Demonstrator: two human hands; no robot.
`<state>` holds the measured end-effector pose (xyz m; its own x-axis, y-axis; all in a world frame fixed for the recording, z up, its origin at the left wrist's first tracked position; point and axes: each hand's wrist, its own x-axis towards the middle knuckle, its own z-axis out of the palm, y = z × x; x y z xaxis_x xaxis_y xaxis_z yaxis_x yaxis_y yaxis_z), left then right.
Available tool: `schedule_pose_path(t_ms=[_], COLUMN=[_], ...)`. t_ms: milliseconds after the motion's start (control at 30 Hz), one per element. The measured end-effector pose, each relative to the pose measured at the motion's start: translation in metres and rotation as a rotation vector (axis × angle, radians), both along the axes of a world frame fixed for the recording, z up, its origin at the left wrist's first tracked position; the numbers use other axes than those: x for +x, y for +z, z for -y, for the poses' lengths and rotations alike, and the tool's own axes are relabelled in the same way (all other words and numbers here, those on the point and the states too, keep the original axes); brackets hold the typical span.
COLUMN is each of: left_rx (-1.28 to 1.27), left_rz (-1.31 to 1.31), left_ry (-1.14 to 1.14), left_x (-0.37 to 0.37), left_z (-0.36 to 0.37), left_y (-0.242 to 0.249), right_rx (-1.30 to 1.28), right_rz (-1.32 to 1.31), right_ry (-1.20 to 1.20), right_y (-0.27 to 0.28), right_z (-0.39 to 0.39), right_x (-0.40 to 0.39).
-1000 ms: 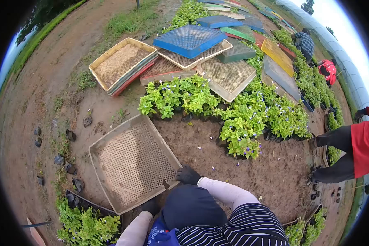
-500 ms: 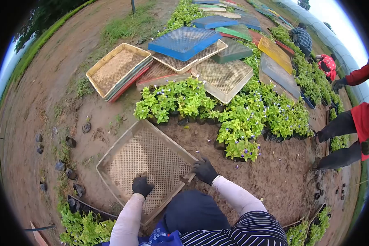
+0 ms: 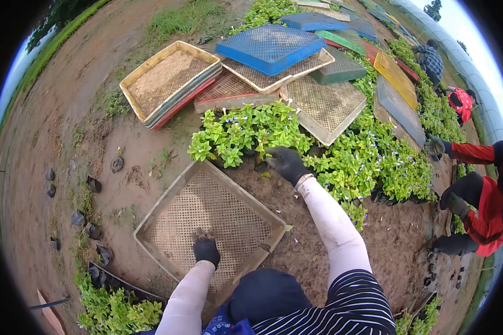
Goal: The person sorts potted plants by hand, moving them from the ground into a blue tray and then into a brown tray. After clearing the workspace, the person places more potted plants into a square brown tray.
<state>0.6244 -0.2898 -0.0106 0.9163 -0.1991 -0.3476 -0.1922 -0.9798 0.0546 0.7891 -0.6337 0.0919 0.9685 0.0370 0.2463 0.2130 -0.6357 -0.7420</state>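
A shallow, cream-coloured mesh crate (image 3: pixel 167 226) lies on the soil in front of me, its floor bare. My left hand (image 3: pixel 205 249), in a dark glove, is over the crate's mesh floor with its fingers apart. My right hand (image 3: pixel 288 165), also gloved, reaches past the crate's far corner to the front edge of the flowering seedlings (image 3: pixel 251 128). Its fingers stretch out to the left beside the dark bags under the leaves; nothing shows held in them. The seedlings have light green leaves and small violet-white flowers.
Behind the seedlings lie a blue crate (image 3: pixel 274 47), a yellow crate (image 3: pixel 395 78) and several others. A crate stack (image 3: pixel 167 84) stands at the left. Loose black bags (image 3: pixel 94 184) dot the mud. A co-worker in red (image 3: pixel 483 215) bends at the right; two more people work farther back.
My right hand has left the crate's right edge and moved forward to the seedlings. My left hand has shifted slightly right over the mesh. The nearby co-worker's arms have moved lower.
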Motion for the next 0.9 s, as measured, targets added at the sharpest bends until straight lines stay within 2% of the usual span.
schedule_pose_path(t_ms=[33,67,100,133,167,233,367,400,500,633,700,767,833,900], left_rx=[0.023,0.046,0.068,0.051,0.029,-0.017,-0.012,0.035,0.022,-0.024,-0.011,0.027,0.026,0.024], left_rz=[-0.042,-0.086,-0.127,-0.204,-0.163,-0.082,-0.105,-0.049,-0.051,-0.103,-0.107,-0.085,-0.162,-0.160], left_ry=[0.003,0.007,0.013,-0.001,0.016,0.053,0.015,-0.021,-0.027,0.003,-0.001,-0.018,0.050,0.018], left_x=[0.000,0.001,0.003,0.012,0.011,0.007,0.010,0.005,0.006,0.011,0.009,0.012,0.014,0.011], left_z=[-0.002,-0.005,-0.008,0.003,0.004,0.001,-0.005,-0.011,-0.011,-0.010,-0.011,-0.007,-0.001,-0.003], left_y=[-0.011,-0.022,-0.028,0.011,0.010,0.006,-0.007,-0.037,-0.032,-0.027,-0.027,-0.015,0.010,0.006], right_rx=[0.054,-0.152,-0.287,-0.333,-0.380,-0.524,-0.672,-0.744,-0.744,-0.500,-0.368,-0.201,-0.157,-0.058], right_rz=[0.016,0.205,0.213,0.171,0.126,0.057,-0.299,-0.193,-0.279,-0.062,0.269,0.581,0.677,0.579], right_ry=[-0.114,-0.192,-0.267,-0.318,-0.368,-0.353,-0.295,-0.304,-0.409,-0.571,-0.489,-0.329,-0.221,-0.264], right_y=[0.000,0.004,0.001,0.010,0.021,0.024,0.016,0.012,0.023,0.054,0.069,0.116,0.147,0.121], right_z=[0.006,0.014,0.022,0.019,0.015,0.007,0.001,0.002,0.005,0.015,0.028,0.018,0.000,0.014], right_x=[0.038,0.075,0.112,0.136,0.155,0.186,0.225,0.225,0.224,0.203,0.187,0.141,0.073,0.042])
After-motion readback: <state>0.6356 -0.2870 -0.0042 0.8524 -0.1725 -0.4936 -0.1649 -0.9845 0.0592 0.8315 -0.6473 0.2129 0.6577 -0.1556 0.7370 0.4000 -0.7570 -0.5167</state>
